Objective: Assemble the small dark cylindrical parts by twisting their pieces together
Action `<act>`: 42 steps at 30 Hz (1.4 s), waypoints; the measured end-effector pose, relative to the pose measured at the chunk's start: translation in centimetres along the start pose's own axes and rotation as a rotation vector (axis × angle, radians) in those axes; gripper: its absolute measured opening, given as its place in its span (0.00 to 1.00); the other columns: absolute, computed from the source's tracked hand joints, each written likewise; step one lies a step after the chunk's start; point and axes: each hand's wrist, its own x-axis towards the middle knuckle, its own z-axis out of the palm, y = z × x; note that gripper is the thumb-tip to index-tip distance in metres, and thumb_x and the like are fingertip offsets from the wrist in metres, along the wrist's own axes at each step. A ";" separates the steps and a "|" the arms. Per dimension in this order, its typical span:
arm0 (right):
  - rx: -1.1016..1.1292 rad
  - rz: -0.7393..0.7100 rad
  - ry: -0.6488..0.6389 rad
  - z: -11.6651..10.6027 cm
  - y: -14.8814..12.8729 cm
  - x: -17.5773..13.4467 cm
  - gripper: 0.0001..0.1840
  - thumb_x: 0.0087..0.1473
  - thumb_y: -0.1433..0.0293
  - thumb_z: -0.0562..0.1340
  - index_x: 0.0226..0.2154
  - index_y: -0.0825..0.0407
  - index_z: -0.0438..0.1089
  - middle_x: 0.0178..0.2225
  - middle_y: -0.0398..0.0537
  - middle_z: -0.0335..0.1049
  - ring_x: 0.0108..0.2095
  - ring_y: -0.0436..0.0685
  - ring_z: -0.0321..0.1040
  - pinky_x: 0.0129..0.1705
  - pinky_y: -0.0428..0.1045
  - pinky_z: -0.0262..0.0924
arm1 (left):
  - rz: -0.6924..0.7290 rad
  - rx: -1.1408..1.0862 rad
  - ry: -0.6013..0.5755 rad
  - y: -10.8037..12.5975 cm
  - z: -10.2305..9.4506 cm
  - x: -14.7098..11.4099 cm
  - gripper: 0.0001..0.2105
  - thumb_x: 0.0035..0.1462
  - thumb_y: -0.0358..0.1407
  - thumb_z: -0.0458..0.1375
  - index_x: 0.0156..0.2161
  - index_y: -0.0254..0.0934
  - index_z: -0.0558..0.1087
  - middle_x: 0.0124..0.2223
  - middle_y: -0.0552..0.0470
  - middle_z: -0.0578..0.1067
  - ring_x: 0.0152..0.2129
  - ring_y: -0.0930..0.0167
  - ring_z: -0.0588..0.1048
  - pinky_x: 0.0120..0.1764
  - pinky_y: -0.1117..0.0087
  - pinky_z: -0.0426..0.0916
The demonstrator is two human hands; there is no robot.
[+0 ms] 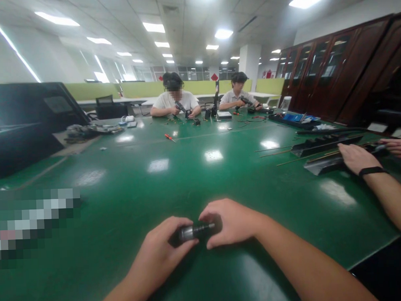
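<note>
Low in the head view, my left hand and my right hand meet just above the green table. Between them lies a small dark cylindrical part with a metal shaft end. The left hand's fingers wrap its thicker dark end. The right hand's fingers close over the thinner shaft end. Most of the part's right end is hidden under my right hand.
A co-worker's arm with a black wristband reaches over black trays and thin rods at the right. Two people sit at the far side with tools. A red screwdriver lies mid-table. A black case stands at the left.
</note>
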 end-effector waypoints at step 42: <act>-0.134 -0.083 -0.028 0.9 -0.6 0.2 0.09 0.51 0.65 0.66 0.34 0.52 0.79 0.28 0.44 0.75 0.29 0.50 0.67 0.32 0.44 0.56 | 0.019 -0.019 -0.096 1.4 0.3 0.1 0.06 0.56 0.38 0.62 0.38 0.41 0.75 0.34 0.54 0.77 0.31 0.71 0.77 0.35 0.73 0.69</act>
